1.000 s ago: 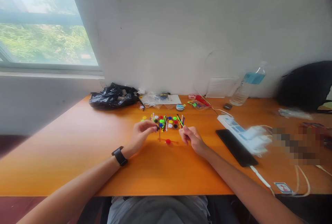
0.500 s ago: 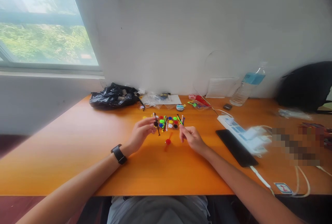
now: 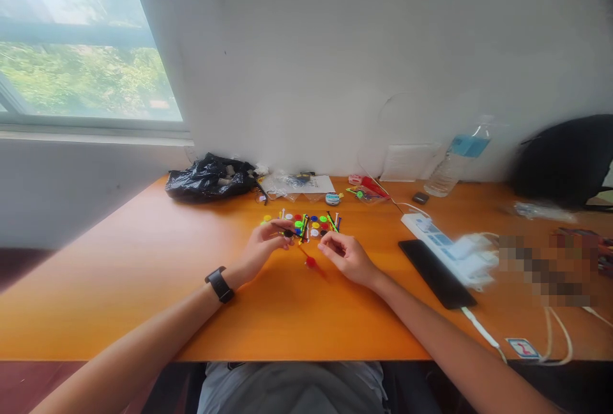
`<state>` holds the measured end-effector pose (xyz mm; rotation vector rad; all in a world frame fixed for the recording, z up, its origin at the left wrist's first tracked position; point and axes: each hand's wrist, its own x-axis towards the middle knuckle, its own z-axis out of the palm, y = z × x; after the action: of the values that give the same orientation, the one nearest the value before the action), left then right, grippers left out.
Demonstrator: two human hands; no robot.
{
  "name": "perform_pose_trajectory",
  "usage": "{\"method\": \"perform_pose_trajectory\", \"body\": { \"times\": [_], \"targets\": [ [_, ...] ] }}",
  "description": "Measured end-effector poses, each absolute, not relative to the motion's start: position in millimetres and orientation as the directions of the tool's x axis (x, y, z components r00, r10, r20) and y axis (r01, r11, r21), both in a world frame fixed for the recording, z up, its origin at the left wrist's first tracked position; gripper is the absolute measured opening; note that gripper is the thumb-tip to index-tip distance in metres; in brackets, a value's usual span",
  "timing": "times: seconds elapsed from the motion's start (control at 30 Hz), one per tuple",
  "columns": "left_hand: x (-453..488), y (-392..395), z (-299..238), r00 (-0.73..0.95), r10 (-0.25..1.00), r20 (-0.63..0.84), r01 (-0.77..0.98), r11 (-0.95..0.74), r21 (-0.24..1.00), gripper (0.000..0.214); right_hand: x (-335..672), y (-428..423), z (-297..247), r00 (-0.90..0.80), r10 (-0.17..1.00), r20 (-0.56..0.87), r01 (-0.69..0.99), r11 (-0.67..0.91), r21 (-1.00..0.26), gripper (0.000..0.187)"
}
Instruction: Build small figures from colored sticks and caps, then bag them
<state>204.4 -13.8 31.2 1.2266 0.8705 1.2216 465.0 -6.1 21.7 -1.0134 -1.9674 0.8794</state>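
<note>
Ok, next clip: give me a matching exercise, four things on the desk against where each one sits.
Things:
1. black plastic bag
2. water bottle
3. phone
4. red piece

Places:
A. lying flat, right of the right hand, beside the power strip
B. between the two hands on the orange desk
C. back left, near the window
D. back right, against the wall

Pairs: 1-C, 2-D, 3-A, 4-B

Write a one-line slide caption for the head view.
At an orange table, the left hand pinches a black disc-and-stick piece while the right hand hovers beside a red one.
</note>
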Motion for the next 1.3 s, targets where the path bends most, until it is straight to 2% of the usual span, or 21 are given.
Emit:
{"method": "perform_pose_trajectory", "body": {
  "times": [0.17, 0.23, 0.6, 0.73, 0.93, 1.07, 1.3],
  "targets": [
    [207, -11, 31, 0.221, 0.974, 0.045, -0.31, 0.026, 0.95, 0.024, 466, -8, 23, -0.416, 0.858, 0.302, 0.374, 0.465, -0.802, 0.029],
    [208, -12, 32, 0.226, 0.973, 0.041, -0.303, 0.031, 0.952, 0.024, 465, -9, 24, -0.423, 0.855, 0.299, 0.38, 0.467, -0.798, 0.027],
    [207, -20, 37, 0.28, 0.951, 0.132, -0.137, -0.096, 0.986, 0.05, 467, -7, 23, -0.42, 0.852, 0.312, 0.405, 0.484, -0.776, 0.027],
    [209, -23, 42, 0.259, 0.955, 0.147, -0.129, -0.116, 0.985, 0.057, 467, -8, 22, -0.431, 0.852, 0.299, 0.421, 0.482, -0.768, 0.027],
    [207, -23, 42, 0.219, 0.959, 0.181, -0.112, -0.159, 0.981, 0.046, 467, -9, 22, -0.441, 0.848, 0.294, 0.427, 0.487, -0.762, 0.026],
    [206, -23, 40, 0.252, 0.948, 0.195, -0.082, -0.18, 0.98, 0.057, 467, -9, 22, -0.446, 0.847, 0.29, 0.441, 0.49, -0.752, 0.024],
    [206, -22, 34, 0.286, 0.923, 0.259, 0.059, -0.286, 0.956, 0.048, 467, -9, 23, -0.446, 0.843, 0.302, 0.442, 0.5, -0.745, 0.025]
  ]
}}
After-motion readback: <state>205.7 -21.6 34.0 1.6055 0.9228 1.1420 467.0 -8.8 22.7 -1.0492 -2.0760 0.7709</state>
